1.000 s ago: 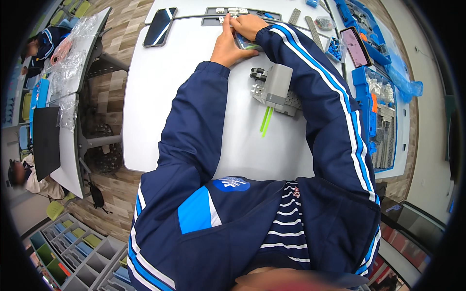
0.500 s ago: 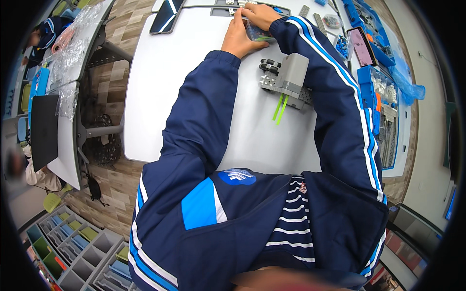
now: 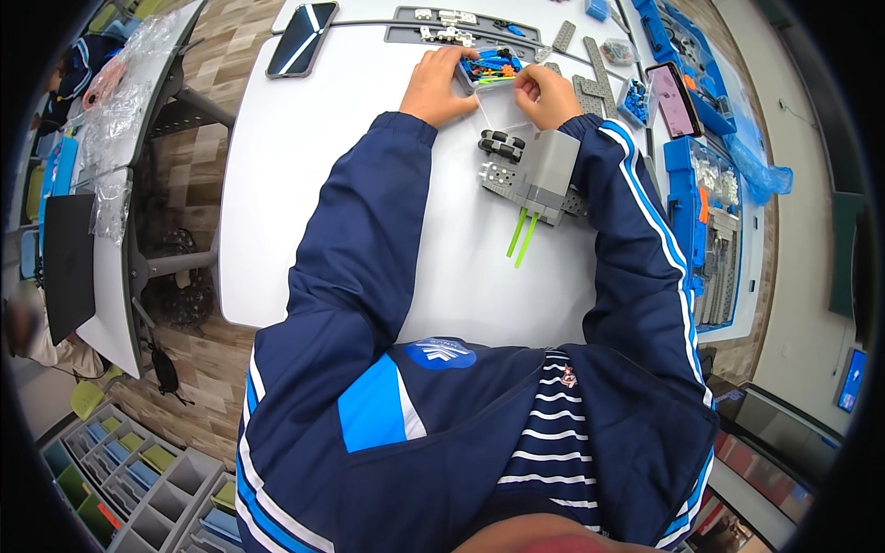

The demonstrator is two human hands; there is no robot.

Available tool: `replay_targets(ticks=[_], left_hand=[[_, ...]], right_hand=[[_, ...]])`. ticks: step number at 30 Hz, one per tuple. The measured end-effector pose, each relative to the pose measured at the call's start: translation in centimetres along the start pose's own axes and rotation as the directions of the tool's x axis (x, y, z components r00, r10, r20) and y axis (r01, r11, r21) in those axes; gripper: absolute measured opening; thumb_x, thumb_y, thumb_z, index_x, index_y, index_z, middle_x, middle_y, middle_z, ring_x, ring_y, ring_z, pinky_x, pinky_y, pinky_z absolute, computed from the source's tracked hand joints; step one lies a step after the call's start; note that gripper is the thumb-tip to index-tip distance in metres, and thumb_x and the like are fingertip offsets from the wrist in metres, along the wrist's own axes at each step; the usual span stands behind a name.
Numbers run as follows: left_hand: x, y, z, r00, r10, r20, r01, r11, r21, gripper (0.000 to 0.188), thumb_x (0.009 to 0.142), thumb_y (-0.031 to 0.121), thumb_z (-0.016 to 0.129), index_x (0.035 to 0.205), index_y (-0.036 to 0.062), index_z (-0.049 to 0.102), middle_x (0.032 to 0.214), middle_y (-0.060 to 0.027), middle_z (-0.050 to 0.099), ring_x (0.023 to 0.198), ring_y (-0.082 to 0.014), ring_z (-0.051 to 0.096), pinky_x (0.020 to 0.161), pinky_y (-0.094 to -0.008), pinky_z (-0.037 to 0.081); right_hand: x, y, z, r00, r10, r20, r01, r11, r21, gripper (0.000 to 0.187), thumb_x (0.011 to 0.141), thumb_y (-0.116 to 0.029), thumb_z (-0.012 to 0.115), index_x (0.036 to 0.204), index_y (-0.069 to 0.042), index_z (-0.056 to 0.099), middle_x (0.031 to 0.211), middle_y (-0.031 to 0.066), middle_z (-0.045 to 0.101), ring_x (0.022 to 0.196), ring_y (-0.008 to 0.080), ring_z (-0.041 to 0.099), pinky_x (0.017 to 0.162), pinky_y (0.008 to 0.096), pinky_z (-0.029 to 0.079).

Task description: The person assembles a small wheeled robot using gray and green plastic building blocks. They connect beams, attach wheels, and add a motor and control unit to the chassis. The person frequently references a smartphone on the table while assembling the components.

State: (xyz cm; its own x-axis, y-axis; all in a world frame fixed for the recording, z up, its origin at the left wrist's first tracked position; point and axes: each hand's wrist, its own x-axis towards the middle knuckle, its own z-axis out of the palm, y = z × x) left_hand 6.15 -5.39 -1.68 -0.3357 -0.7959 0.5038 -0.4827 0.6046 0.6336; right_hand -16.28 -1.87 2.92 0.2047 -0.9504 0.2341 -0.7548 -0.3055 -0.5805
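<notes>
My left hand (image 3: 441, 89) grips the left side of a small clear plastic box (image 3: 467, 81) filled with blue, orange, green and black small parts (image 3: 493, 64). The box's clear lid (image 3: 501, 109) hangs open on the side toward me. At the box's right edge, my right hand (image 3: 548, 97) has its fingers curled in a pinch; what they hold is hidden. Just below the hands stands a grey built assembly (image 3: 549, 168) with a black roller wheel (image 3: 502, 144), perforated grey plates and two bright green shafts (image 3: 524, 241) pointing toward me.
Behind the box lies a grey tray (image 3: 398, 35) with white parts. A dark phone (image 3: 302, 39) rests at the far left. Grey perforated strips (image 3: 597, 64), a tub of blue pieces (image 3: 634, 101), a pink-screened phone (image 3: 675, 100) and blue part cases (image 3: 680, 198) line the right.
The box's lid has come open, showing the coloured parts. My right hand has moved from the tray area down to the box's right side. The left hand has shifted slightly left.
</notes>
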Motion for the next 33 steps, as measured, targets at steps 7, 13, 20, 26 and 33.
replay_targets(ticks=[7, 13, 20, 26, 33], left_hand=[[-0.2, -0.5, 0.3, 1.0, 0.02, -0.001, -0.02, 1.0, 0.022, 0.056, 0.067, 0.025, 0.08, 0.119, 0.0157, 0.062, 0.119, -0.0048, 0.064, 0.115, -0.0286, 0.053, 0.1, -0.0403, 0.043], [-0.1, -0.5, 0.2, 1.0, 0.019, 0.002, -0.019, 1.0, 0.012, 0.056, 0.067, 0.027, 0.08, 0.119, 0.0155, 0.063, 0.12, -0.0051, 0.064, 0.115, -0.0289, 0.053, 0.1, -0.0401, 0.043], [-0.2, -0.7, 0.3, 1.0, 0.012, 0.009, -0.012, 1.0, 0.011, 0.056, 0.067, 0.028, 0.08, 0.119, 0.016, 0.064, 0.12, -0.006, 0.064, 0.116, -0.0288, 0.053, 0.1, -0.0395, 0.043], [-0.1, -0.7, 0.2, 1.0, 0.013, 0.012, -0.013, 1.0, 0.008, 0.055, 0.067, 0.028, 0.08, 0.119, 0.0159, 0.064, 0.12, -0.0062, 0.065, 0.115, -0.0288, 0.054, 0.1, -0.0394, 0.043], [-0.1, -0.6, 0.2, 0.999, 0.04, -0.012, -0.04, 0.999, 0.015, 0.056, 0.067, 0.027, 0.079, 0.12, 0.0162, 0.064, 0.12, -0.0052, 0.065, 0.114, -0.0286, 0.054, 0.1, -0.0397, 0.043]], right_hand=[[1.3, 0.6, 0.0, 0.991, -0.109, -0.076, 0.095, 0.982, -0.165, 0.012, 0.086, -0.007, 0.067, 0.097, -0.006, 0.072, 0.095, 0.0142, 0.066, 0.086, 0.0328, 0.066, 0.08, 0.0417, 0.054], [2.9, 0.9, -1.4, 0.985, -0.139, 0.099, 0.16, 0.957, -0.244, 0.021, 0.087, -0.014, 0.07, 0.107, -0.009, 0.076, 0.092, 0.0132, 0.066, 0.082, 0.0303, 0.066, 0.076, 0.0402, 0.054], [4.7, 0.5, -1.2, 0.985, -0.094, 0.147, 0.136, 0.942, -0.308, 0.024, 0.087, -0.024, 0.077, 0.1, -0.004, 0.078, 0.084, 0.0136, 0.071, 0.073, 0.0272, 0.067, 0.072, 0.0376, 0.055], [5.6, 0.6, -1.6, 0.988, 0.045, 0.145, -0.011, 0.973, -0.23, 0.028, 0.091, -0.028, 0.074, 0.102, -0.002, 0.077, 0.082, 0.0122, 0.073, 0.073, 0.0193, 0.07, 0.067, 0.033, 0.058], [5.5, 0.9, -2.4, 0.972, 0.213, 0.104, -0.218, 0.975, 0.044, 0.032, 0.094, -0.034, 0.071, 0.105, -0.005, 0.079, 0.083, 0.0082, 0.075, 0.074, 0.0135, 0.072, 0.066, 0.0336, 0.059]])
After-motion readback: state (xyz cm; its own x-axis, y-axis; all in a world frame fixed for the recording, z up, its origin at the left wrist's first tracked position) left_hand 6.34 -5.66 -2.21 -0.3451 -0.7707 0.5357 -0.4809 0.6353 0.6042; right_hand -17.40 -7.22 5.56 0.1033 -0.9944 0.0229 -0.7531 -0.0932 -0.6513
